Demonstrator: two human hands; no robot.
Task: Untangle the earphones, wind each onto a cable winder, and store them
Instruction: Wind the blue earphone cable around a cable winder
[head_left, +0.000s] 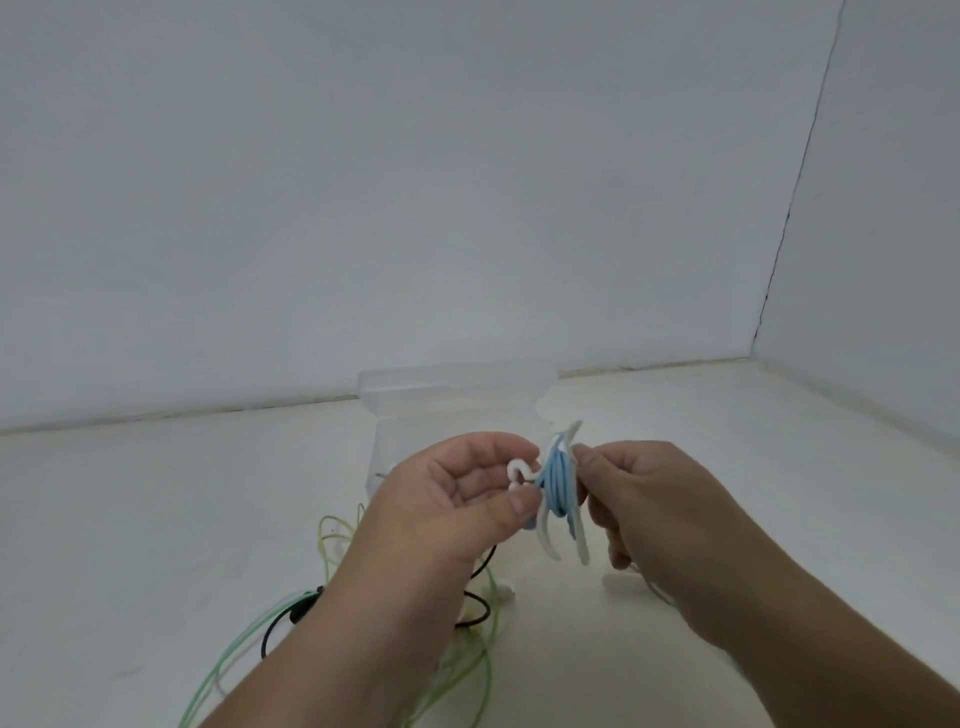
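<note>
Over mid-desk, lifted off the surface and just in front of the clear box: a white cable winder (549, 538) with the blue earphone cable (558, 483) coiled round its core between two curved flanges. The right hand (660, 499) pinches the winder's right flange near the top with thumb and forefinger, the other fingers curled below. The left hand (447, 499) pinches a white curled end piece (519, 473) just left of the coil. Can't tell if that piece is an earbud stem or a tab of the winder.

Handling, as a judgement:
- Winder plus cable looks very light, and the flanges look soft and bendy.
- The cable is thin, limp and springy, so coils likely pop off if tension drops.
- Best hold is on the flange edges or across the core, not on the coils. Keep the loose end pinched until it is tucked in.

The clear box (441, 395) stands toward the desk's far edge, by the wall, and looks like the storage spot. Green cable (467, 670) and black cable (270, 626) lie tangled on the desk (779, 467) near its front edge, under the left forearm, not yet wound.
</note>
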